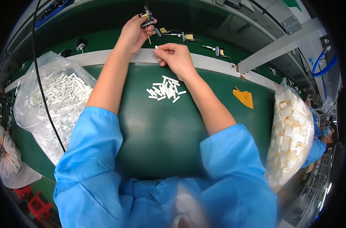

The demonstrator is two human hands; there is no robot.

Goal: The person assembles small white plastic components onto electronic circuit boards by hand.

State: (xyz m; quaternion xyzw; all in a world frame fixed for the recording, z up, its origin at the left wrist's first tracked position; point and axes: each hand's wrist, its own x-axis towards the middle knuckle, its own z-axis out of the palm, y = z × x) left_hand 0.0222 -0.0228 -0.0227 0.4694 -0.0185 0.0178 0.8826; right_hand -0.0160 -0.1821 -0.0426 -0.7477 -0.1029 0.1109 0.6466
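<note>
At the far side of the table, my left hand (132, 35) grips a small part (147, 22) with a grey disc, yellow wrapping and a thin shaft pointing down. My right hand (177, 59) is just to its right, pinching a short white tube (156, 47) between thumb and forefinger. The tube and the shaft are apart. Nearer to me, a loose pile of white tubes (165, 89) lies on the green tabletop (154, 140). More parts like the held one, with grey discs and yellow wrapping (188, 37), lie on the green strip behind my right hand.
On the left stands a clear bag of white tubes (62, 89), with a black cable (41, 85) hanging before it. A bag of cream blocks (288, 133) is at right, beyond an orange scrap (243, 98). A pale rail (144, 57) edges the strip; a metal post (275, 47) rises at right.
</note>
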